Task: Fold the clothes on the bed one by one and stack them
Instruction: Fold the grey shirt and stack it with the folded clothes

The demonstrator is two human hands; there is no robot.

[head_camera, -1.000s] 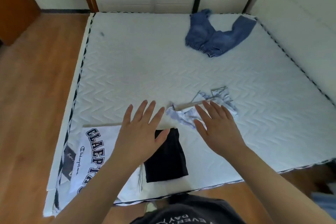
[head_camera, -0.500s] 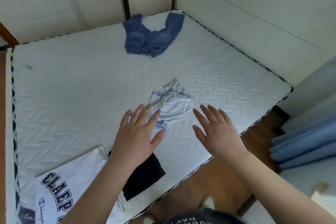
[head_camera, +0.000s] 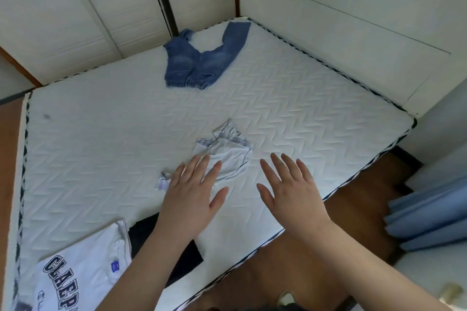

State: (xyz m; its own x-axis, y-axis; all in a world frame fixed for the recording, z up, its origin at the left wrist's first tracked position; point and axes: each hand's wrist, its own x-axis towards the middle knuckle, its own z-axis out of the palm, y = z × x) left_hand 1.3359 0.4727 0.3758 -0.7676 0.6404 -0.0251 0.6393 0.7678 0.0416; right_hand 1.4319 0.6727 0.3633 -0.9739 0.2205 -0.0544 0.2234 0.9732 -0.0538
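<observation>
the crumpled pale-blue garment point(head_camera: 227, 156) lies near the middle of the bed point(head_camera: 106, 139), bunched into a small heap with one corner trailing out toward the left. it appears to be thin woven cloth with darker trim along its hems, so it should be light, limp and without any stiffness of its own; it will likely sag and drag rather than slide as a flat sheet. a sensible hold is a pinch at two hem corners or at a trimmed edge, so that a lift lets it fall open before it is spread flat.

the left hand point(head_camera: 192, 192) hovers over the near left part of this garment, fingers straight and spread, gripping nothing; whether the fingertips touch the cloth cannot be told. the right hand point(head_camera: 290, 189) is just beside the garment on its right, above bare mattress, likewise flat and spread and holding nothing.

nearer the person, at the bed's near left corner, a folded white t-shirt point(head_camera: 83, 267) with dark block lettering lies beside a folded black garment point(head_camera: 151, 232), partly hidden by the left forearm; these appear already folded. well apart, at the far side of the bed, blue jeans point(head_camera: 199, 60) lie loosely spread and unfolded. beyond the bed stand pale wardrobe doors point(head_camera: 75, 7); a wooden floor point(head_camera: 341, 209) and blue curtains point(head_camera: 429, 219) show on the right.
</observation>
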